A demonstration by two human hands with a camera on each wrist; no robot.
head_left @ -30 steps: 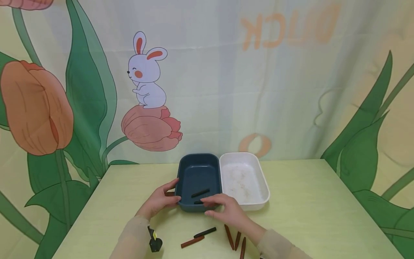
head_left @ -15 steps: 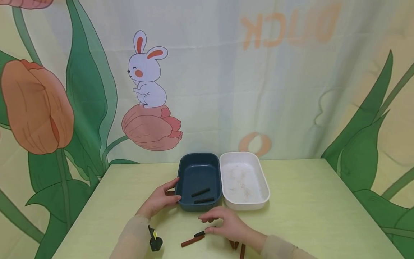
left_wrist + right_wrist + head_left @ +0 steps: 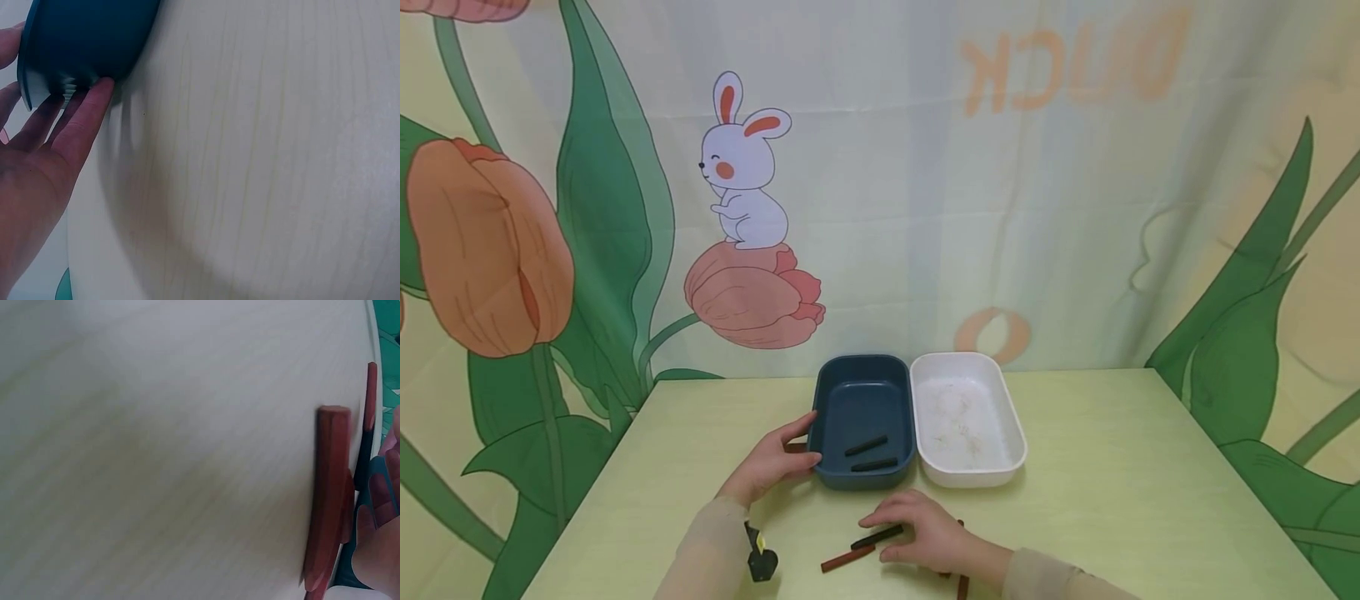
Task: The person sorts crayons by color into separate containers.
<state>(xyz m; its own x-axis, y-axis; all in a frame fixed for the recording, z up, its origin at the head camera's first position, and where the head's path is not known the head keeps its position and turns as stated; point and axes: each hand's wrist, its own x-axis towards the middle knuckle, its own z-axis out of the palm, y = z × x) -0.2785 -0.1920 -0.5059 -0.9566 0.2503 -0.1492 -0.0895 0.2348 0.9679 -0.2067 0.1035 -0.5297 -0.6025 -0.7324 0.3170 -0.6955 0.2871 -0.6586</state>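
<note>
My left hand (image 3: 771, 462) holds the dark blue tray (image 3: 827, 479) by its left side, thumb at the rim and fingers along the outer wall, as the left wrist view shows. Two black crayons (image 3: 874, 464) lie inside this tray near its front. On the table, my right hand (image 3: 928, 533) is spread over another black crayon (image 3: 876, 537), which lies between thumb and fingers with a gap visible. A red-brown crayon (image 3: 847, 559) touches that one's left end. More red-brown crayons (image 3: 328, 494) lie below the right hand, mostly hidden in the head view.
A white tray (image 3: 973, 479) with faint marks stands against the blue tray's right side. A black device with a yellow mark (image 3: 762, 560) is at my left wrist. A printed curtain (image 3: 880, 208) hangs behind the table's far edge.
My right hand has left a black crayon in the blue tray, drawn back toward me and come down over the black crayon on the table. The left hand has stayed in place.
</note>
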